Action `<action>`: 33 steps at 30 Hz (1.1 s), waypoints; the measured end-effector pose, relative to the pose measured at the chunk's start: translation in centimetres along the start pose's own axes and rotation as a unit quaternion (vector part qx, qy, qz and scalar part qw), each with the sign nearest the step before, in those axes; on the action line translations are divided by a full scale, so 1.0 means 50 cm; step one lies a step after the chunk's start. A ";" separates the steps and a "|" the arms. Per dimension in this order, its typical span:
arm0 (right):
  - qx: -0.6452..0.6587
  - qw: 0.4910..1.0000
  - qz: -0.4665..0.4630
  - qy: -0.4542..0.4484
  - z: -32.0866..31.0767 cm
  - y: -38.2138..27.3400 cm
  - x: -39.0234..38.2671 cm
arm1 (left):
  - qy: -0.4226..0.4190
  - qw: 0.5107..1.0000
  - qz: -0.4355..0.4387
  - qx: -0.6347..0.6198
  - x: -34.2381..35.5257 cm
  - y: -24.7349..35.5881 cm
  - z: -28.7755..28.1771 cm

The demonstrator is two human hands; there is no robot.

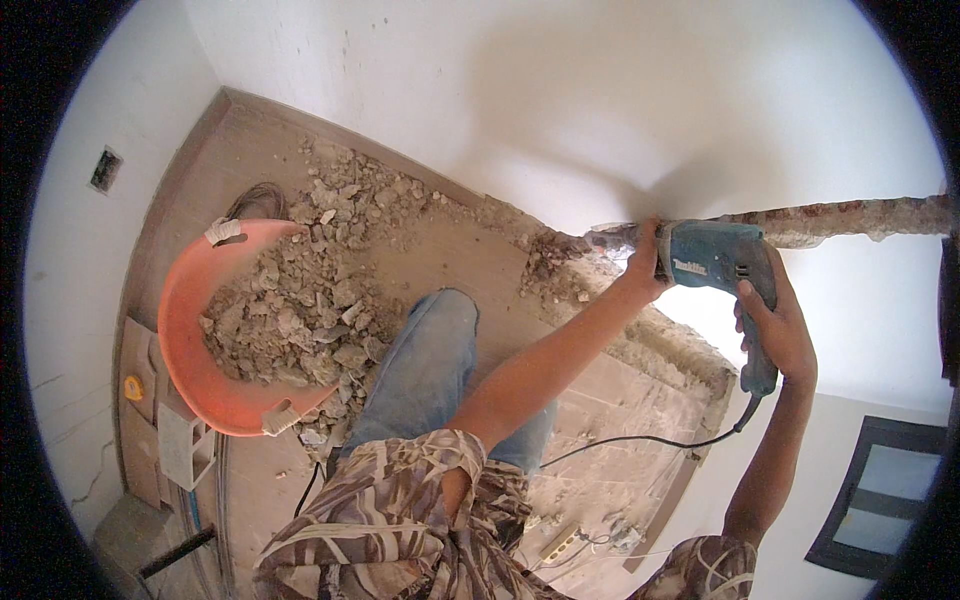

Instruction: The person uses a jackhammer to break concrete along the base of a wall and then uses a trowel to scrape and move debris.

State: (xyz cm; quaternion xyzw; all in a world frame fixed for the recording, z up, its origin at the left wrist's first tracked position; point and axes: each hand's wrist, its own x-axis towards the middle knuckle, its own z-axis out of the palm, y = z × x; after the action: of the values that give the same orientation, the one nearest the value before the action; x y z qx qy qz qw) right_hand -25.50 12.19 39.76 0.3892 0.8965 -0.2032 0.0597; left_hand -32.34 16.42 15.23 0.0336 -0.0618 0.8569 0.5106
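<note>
A teal corded power drill (708, 256) is held level in both my hands, its front end pointing left toward the wall. My left hand (647, 268) wraps round the front of its body, near the chuck. On the rear handle, my right hand (775, 325) is closed, with the thumb along the near side. The drill's tip lies at a broken channel (840, 220) cut into the white wall; whether it touches is hard to make out. A black cord (650, 438) hangs from the handle and runs left past my knee.
An orange tub (185, 330) with rubble (290, 310) lies on the dusty floor, more rubble spilling beside it. A yellow tape measure (133, 388), a white box (186, 447) and a power strip (562, 545) are nearby. A dark-framed window (880, 500) is at right.
</note>
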 end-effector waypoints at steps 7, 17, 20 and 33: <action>0.047 0.999 -0.008 -0.010 -0.007 0.037 0.006 | 0.057 0.988 -0.088 -0.117 0.037 -0.011 -0.022; 0.101 0.995 0.004 -0.012 -0.005 0.088 -0.001 | 0.066 0.992 -0.076 -0.074 0.016 -0.022 -0.012; 0.106 0.994 -0.016 0.002 0.032 0.121 0.007 | 0.026 0.991 0.069 0.108 -0.008 -0.049 -0.043; 0.224 0.974 0.002 0.030 0.471 0.342 -0.167 | 0.265 0.942 -0.189 0.076 -0.216 -0.069 -0.362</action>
State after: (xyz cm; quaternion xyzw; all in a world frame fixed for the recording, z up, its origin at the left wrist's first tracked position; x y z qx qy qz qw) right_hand -8.59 7.41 15.12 0.4002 0.8288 -0.3872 -0.0554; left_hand -24.06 11.15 -3.73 -0.1453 0.1487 0.7243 0.6574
